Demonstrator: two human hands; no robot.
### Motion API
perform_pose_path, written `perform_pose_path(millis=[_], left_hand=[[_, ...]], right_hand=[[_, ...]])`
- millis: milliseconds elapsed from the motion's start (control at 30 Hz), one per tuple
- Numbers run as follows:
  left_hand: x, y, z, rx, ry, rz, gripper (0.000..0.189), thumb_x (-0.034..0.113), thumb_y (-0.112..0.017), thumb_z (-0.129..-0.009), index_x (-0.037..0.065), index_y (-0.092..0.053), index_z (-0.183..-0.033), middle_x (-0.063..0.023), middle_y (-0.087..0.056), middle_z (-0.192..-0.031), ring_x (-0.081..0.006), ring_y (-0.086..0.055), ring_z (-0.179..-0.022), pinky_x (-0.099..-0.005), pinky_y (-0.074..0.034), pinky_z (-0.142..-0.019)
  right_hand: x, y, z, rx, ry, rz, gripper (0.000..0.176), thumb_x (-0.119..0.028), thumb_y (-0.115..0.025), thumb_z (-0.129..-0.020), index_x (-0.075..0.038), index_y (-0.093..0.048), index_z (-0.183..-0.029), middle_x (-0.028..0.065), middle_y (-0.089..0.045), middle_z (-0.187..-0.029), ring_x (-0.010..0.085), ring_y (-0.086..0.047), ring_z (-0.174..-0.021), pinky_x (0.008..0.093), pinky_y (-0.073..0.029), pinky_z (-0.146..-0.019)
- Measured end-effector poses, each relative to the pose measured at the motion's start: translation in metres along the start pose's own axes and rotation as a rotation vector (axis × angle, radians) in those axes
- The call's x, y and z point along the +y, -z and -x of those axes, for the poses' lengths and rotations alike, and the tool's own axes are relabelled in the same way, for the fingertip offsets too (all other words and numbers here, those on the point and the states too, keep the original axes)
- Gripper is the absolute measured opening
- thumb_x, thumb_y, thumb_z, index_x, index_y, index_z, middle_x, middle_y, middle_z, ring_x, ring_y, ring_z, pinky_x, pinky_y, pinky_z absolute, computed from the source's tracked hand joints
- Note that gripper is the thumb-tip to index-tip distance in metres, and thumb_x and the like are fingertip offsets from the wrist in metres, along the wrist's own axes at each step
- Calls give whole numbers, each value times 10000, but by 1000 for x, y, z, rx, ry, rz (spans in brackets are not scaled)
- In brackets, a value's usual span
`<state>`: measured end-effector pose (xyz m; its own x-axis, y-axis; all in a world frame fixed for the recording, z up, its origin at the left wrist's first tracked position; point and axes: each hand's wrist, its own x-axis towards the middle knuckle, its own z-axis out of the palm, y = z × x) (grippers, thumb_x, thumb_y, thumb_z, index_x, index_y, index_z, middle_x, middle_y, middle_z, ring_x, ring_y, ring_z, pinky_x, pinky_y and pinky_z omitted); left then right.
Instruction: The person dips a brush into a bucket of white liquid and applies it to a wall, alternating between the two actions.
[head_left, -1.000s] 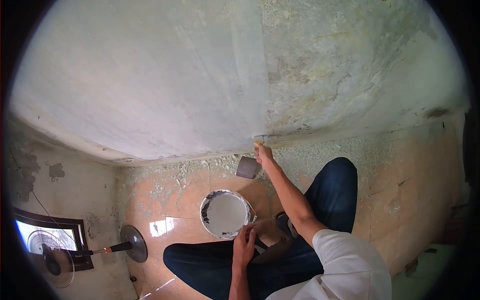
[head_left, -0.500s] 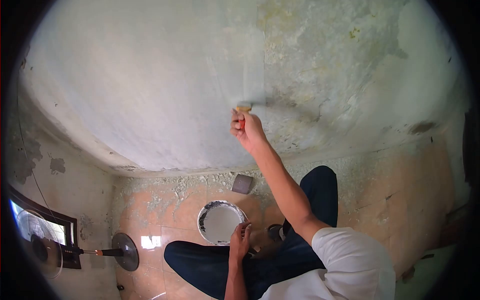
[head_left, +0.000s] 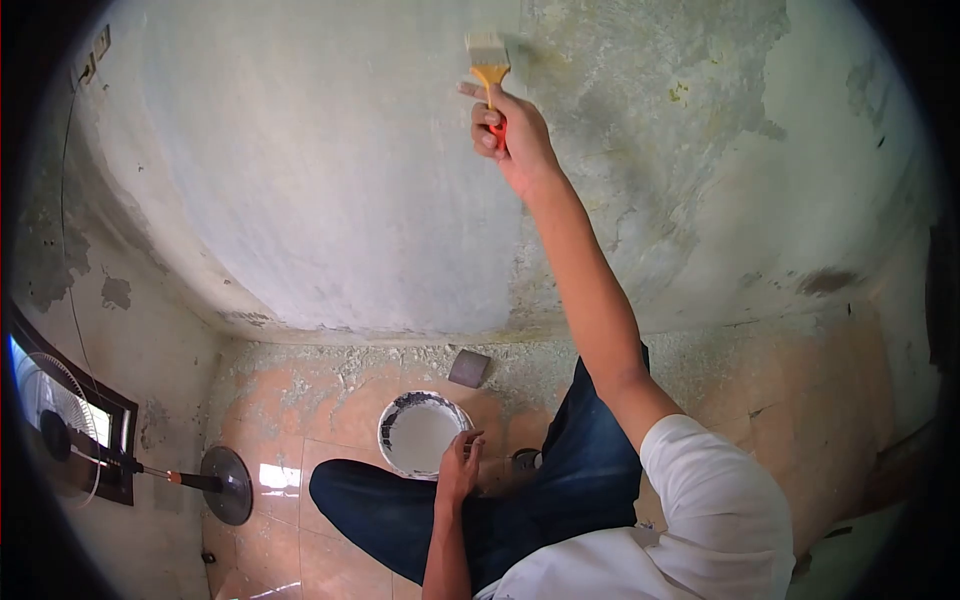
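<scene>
High on the wall (head_left: 330, 180), my right hand (head_left: 510, 130) grips a paintbrush (head_left: 489, 62) by its red and yellow handle, with the pale bristles pointing up against the surface. The wall left of the brush looks smoother and pale; to the right it is blotchy and rough. Down on the floor stands a white bucket (head_left: 384, 452) with dark smears round its rim and pale liquid inside. My left hand (head_left: 460, 463) is at the bucket's right edge, its fingers partly bent; whether they grip the rim is unclear.
A grey square piece (head_left: 469, 368) lies behind the bucket among flakes along the wall's foot. A standing fan (head_left: 70, 430) with a round base (head_left: 227, 486) is at left, before a window (head_left: 120, 425). My crossed legs (head_left: 400, 510) are close to the bucket.
My right hand and the brush have moved up the wall. The view has shifted slightly, and my left hand stays by the bucket.
</scene>
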<state>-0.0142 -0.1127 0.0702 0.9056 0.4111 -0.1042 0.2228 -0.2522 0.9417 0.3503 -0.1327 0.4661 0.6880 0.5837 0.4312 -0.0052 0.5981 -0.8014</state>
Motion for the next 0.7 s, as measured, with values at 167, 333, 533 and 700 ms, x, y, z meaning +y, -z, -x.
perform_pose_path(millis=[167, 333, 533, 700], left_hand=[[-9, -3, -3, -10, 12, 18, 337, 252, -587, -1117, -17, -693, -1291, -155, -775, -1172, -255, -738, -1035, -378, -567, -930], [-4, -4, 3, -21, 11, -18, 345, 269, -590, -1115, -8, -696, -1292, -158, -776, -1156, -262, -738, -1031, -382, -568, -920], [-1, -3, 10, -6, 11, -71, 293, 230, -613, -1099, 17, -694, -1283, -203, -757, -1143, -335, -744, -959, -420, -579, -876], [3, -7, 5, -22, 44, -92, 285, 220, -614, -1092, 25, -694, -1283, -217, -752, -1150, -355, -741, -986, -434, -574, -889]], right_hand=[[48, 42, 0, 146, -9, 60, 427, -378, -484, -1162, 12, -646, -1230, -65, -373, -692, 72, -382, -553, 261, -276, -516], [217, 146, 70, 419, -295, 236, 448, -462, -556, -1120, -129, -596, -824, -74, -411, -615, 72, -366, -505, 285, -253, -484], [355, 226, 216, 546, -874, 83, 322, -307, -588, -1083, -117, -602, -823, -48, -415, -599, 101, -325, -441, 314, -234, -419], [418, 240, 303, 510, -1066, 564, 231, -185, -602, -1001, -80, -648, -800, 18, -552, -638, 152, -479, -460, 344, -353, -427]])
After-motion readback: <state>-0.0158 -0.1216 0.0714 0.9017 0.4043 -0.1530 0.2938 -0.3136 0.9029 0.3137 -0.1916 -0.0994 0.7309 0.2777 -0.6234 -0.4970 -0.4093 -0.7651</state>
